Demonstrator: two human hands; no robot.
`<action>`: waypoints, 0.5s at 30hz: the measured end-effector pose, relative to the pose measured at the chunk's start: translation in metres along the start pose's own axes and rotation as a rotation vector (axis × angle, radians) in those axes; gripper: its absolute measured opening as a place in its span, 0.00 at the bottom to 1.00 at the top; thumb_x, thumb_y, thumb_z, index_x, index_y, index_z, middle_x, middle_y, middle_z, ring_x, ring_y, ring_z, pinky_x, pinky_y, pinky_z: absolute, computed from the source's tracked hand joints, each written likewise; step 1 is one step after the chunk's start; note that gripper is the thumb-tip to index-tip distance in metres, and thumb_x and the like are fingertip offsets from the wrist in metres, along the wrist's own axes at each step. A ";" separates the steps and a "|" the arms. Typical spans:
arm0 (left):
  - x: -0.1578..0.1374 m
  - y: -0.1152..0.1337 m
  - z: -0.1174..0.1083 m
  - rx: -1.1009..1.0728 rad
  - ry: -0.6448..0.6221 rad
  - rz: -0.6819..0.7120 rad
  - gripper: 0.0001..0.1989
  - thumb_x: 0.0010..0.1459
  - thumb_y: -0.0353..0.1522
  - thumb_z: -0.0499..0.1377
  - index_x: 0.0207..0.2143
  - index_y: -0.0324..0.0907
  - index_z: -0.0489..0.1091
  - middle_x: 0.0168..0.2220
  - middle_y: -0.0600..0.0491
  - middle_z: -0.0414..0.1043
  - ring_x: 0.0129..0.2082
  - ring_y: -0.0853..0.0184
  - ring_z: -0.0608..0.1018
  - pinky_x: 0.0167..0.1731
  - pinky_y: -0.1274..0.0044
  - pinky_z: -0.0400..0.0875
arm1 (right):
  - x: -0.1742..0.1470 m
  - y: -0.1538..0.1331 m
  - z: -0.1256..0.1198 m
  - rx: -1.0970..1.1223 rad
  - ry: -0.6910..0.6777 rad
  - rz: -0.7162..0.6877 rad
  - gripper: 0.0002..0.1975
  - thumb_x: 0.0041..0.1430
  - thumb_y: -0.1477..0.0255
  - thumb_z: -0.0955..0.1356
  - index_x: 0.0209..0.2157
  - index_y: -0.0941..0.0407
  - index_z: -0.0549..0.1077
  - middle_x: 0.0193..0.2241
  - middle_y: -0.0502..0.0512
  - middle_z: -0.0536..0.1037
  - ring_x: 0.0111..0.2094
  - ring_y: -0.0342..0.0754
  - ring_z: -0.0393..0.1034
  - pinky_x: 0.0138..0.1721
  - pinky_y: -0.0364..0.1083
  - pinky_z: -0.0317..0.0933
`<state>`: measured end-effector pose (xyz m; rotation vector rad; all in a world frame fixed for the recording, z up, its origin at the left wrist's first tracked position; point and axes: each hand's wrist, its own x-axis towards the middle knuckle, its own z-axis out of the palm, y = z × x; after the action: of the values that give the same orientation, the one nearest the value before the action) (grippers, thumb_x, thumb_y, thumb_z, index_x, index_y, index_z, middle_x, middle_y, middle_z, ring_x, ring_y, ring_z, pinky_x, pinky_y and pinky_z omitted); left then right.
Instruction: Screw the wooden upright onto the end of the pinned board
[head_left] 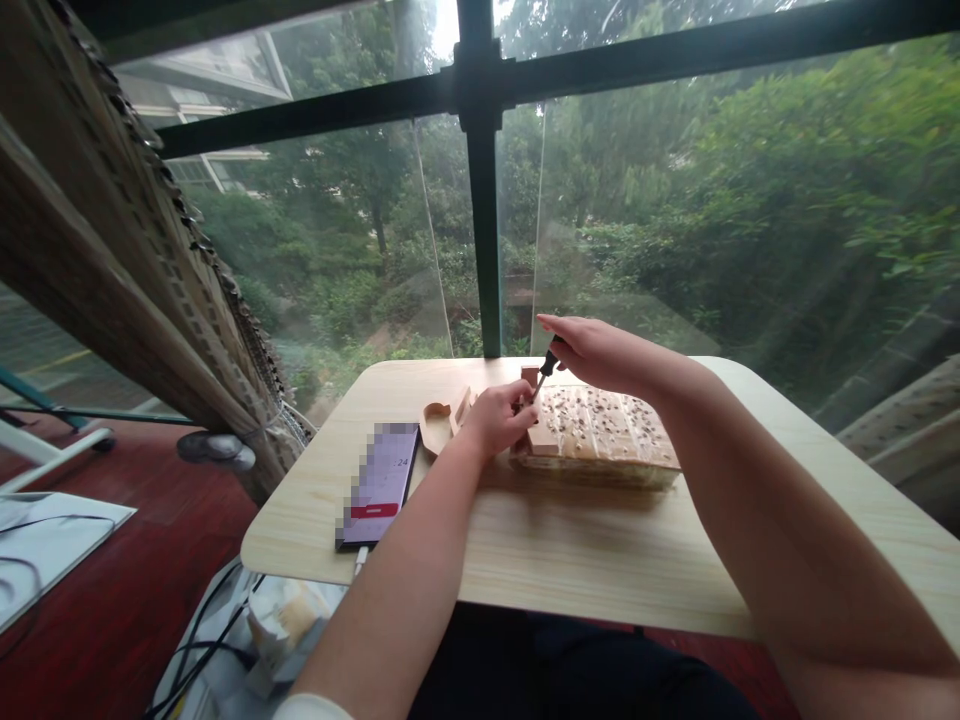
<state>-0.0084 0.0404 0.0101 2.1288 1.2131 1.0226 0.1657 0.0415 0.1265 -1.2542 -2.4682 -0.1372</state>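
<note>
A screwdriver (549, 364) with a black handle stands tilted, its metal shaft running down to the fingers of my left hand. My right hand (581, 342) is over the top of the handle, with the handle held under the palm and some fingers stretched out. My left hand (498, 415) is closed in a pinch around the screwdriver's tip, at the left end of a wooden piece (545, 436). Whatever is between those fingertips is hidden. This wooden piece lies on the left end of a block (607, 425) with a pitted, speckled top.
Small wooden parts (437, 428) lie left of my left hand. A phone (379, 485) with a white cable (361, 560) plugged in rests on the pale wooden table (570, 570). A window frame (484, 220) rises behind the table, and a curtain (142, 230) hangs at the left.
</note>
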 end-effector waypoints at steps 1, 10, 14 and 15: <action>0.000 0.000 0.000 0.006 -0.001 -0.007 0.07 0.52 0.36 0.57 0.30 0.42 0.68 0.23 0.60 0.64 0.24 0.72 0.65 0.26 0.79 0.57 | 0.000 -0.001 -0.001 0.025 0.006 0.010 0.18 0.65 0.75 0.60 0.54 0.61 0.72 0.45 0.63 0.80 0.37 0.48 0.76 0.36 0.44 0.62; 0.000 0.001 -0.001 -0.037 0.002 -0.012 0.07 0.52 0.35 0.56 0.32 0.41 0.70 0.22 0.59 0.64 0.23 0.72 0.66 0.27 0.79 0.58 | 0.001 -0.018 0.004 -0.129 0.085 0.076 0.21 0.67 0.60 0.61 0.45 0.62 0.76 0.38 0.66 0.81 0.37 0.54 0.76 0.34 0.46 0.58; 0.001 -0.003 0.001 -0.028 0.006 -0.009 0.08 0.52 0.36 0.57 0.32 0.41 0.70 0.22 0.59 0.64 0.24 0.72 0.67 0.28 0.79 0.59 | 0.002 -0.013 0.007 -0.009 0.121 -0.002 0.20 0.68 0.70 0.58 0.53 0.65 0.72 0.44 0.68 0.80 0.43 0.55 0.75 0.40 0.47 0.61; 0.001 -0.003 0.002 -0.029 0.005 -0.012 0.09 0.52 0.36 0.56 0.32 0.41 0.70 0.22 0.59 0.64 0.24 0.72 0.67 0.28 0.79 0.59 | 0.003 -0.012 0.008 0.022 0.144 -0.019 0.19 0.68 0.72 0.58 0.53 0.64 0.72 0.43 0.66 0.80 0.41 0.53 0.75 0.40 0.46 0.60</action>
<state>-0.0083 0.0429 0.0071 2.0954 1.2055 1.0350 0.1521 0.0381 0.1209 -1.1702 -2.3531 -0.1978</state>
